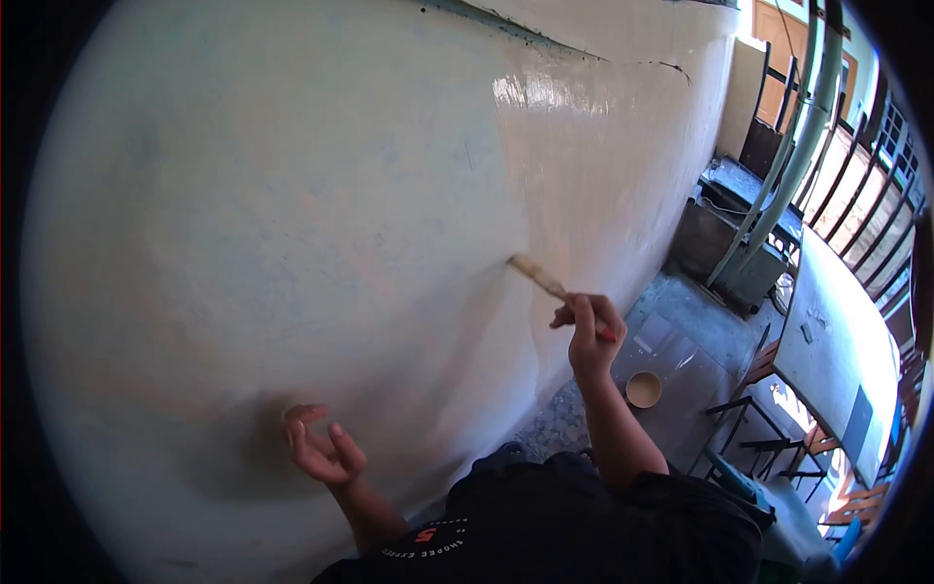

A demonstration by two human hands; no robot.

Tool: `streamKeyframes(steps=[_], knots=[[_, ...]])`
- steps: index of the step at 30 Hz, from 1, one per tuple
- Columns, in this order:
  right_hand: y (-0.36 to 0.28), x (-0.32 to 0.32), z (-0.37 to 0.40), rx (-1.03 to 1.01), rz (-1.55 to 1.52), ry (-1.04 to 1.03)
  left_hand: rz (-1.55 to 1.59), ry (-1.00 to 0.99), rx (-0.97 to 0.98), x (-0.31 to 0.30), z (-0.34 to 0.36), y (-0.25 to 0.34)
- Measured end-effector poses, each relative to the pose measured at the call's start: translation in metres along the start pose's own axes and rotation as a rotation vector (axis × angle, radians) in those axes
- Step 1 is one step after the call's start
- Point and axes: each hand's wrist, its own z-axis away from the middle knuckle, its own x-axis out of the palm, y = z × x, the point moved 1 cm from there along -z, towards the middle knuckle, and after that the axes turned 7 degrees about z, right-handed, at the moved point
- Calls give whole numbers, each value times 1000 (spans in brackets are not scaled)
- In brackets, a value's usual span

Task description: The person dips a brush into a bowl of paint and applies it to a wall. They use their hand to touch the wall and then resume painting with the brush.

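Observation:
My right hand [590,326] grips a paintbrush [538,275] by its handle, whose red end shows below the fingers. The bristles point up and left, right at the wall [321,214], near the border between its dull pale area and a glossy cream painted area [603,146]. Lower left, my left hand [323,448] is raised close to the wall, fingers loosely curled and apart with nothing in them. A round container of cream paint [644,389] stands on the floor below my right forearm.
Along the right side is a long white table [842,331] with chairs [749,423] around it. Pipes [808,136] and a dark box-like unit [730,243] stand beyond the wall's far end. Dark railings [866,195] run behind. A ledge [525,34] crosses the wall's top.

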Motion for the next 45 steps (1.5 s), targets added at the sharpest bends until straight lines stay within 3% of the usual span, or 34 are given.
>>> streamKeyframes(steps=[4,10,15,17,19,23,27,31,33,40,43,45], knots=[[6,-2,-6,102,109,-120,-130,93,32,13,-7,7],[-75,45,-100,-229,-222,-65,-248,136,144,35,-40,10],[-122,40,-118,-473,-303,-22,-393,238,108,49,-51,13],[-103,36,-111,-485,-334,-23,-438,238,113,59,-49,8],[-66,30,-100,-481,-117,-78,-479,239,112,70,-42,1],[30,-5,-42,-371,226,-225,-550,220,163,80,-38,-5],[94,-52,29,-148,273,-175,-515,229,173,81,-40,-6],[94,-58,46,10,305,-275,-563,191,174,81,-41,-6],[91,-34,23,-133,320,-223,-551,220,154,82,-40,-7],[-7,17,-59,-351,-121,-89,-540,202,177,81,-39,-12],[-17,2,-54,-463,-57,-117,-542,225,178,83,-39,-16],[7,0,-41,-420,-49,-128,-537,229,181,84,-38,-16]])
